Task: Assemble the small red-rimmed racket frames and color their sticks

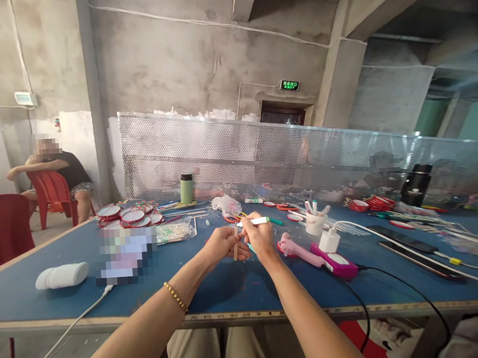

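Observation:
My left hand (222, 245) is closed on a flat wooden craft stick (235, 245), held nearly upright above the blue table. Close beside it, my right hand (260, 238) grips a white marker (255, 221) with a green end pointing right. The marker's other end reaches the top of the stick; whether they touch I cannot tell. A small teal piece shows under the right hand, its kind unclear. To the right lie a pink hot glue gun (304, 253) and a white cup (316, 220) of markers. A plastic bag of craft sticks (175, 231) lies left of my hands.
Red-rimmed discs (134, 215) are piled at the back left, near a green bottle (186, 189). A phone (126, 256) and white case (62, 276) lie left. Cables run from a magenta power box (336, 262). A perforated metal screen (221, 153) borders the back; a person sits far left.

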Available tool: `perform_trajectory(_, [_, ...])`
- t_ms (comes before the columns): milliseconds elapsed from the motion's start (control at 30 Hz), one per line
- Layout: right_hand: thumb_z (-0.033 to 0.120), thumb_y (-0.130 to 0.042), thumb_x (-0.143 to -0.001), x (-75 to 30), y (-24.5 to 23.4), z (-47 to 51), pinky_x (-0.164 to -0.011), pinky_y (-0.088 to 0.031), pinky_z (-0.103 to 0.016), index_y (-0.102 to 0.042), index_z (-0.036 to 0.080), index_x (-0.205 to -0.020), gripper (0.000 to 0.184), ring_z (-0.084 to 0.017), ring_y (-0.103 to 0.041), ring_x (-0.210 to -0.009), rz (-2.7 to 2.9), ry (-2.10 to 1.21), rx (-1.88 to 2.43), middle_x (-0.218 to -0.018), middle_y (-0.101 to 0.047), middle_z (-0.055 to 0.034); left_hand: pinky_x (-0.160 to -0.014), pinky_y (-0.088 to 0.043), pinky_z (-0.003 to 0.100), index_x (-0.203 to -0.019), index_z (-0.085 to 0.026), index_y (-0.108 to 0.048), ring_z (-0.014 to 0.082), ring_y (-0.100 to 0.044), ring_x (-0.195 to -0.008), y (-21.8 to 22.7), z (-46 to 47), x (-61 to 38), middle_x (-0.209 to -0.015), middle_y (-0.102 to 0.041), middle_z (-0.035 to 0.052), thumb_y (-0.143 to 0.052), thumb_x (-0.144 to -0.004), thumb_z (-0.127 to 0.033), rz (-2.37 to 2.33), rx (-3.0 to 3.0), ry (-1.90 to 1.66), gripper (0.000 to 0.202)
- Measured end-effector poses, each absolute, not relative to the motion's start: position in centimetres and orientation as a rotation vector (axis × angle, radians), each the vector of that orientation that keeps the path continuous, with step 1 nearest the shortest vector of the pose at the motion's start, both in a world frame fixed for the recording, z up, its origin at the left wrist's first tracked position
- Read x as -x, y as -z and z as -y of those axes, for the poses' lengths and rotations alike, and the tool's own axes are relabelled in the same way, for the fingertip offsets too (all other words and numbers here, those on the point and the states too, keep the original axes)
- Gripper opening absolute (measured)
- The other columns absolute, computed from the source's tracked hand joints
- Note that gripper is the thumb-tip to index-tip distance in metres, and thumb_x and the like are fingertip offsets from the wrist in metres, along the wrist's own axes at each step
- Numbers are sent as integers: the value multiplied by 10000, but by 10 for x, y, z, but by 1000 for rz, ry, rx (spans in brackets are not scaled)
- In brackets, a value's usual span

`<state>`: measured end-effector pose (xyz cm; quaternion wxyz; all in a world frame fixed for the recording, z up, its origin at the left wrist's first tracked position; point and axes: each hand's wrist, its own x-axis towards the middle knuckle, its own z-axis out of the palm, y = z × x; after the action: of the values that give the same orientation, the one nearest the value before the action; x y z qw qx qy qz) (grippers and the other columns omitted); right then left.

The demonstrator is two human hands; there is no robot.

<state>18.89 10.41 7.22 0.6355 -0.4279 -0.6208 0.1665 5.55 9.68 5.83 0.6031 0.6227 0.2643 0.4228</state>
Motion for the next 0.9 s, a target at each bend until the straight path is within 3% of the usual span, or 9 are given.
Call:
perform_trajectory(367, [323, -553, -793, -189, -72, -105, -373, -358, -210, -529, 208, -669, 170, -100, -464, -334, 1395, -400, 971, -456, -543, 57, -676, -590, 342, -824, -141, -547, 231, -735, -684, -58, -98, -56, -694, -716, 85, -667, -818, -380, -620, -1426, -982, 268])
perform_trajectory(900, [317, -552, -798, -190, -71, -107, -367, -356, -208, -528, 207, -670, 170, -97, -467, -337, 1396, -397, 969, -463, -540, 61, -681, -592, 348, -807, -151, -546, 232, -737, -685, -57, -99, -56, -710, -730, 85, -677, -808, -405, -616, -1428, -983, 286])
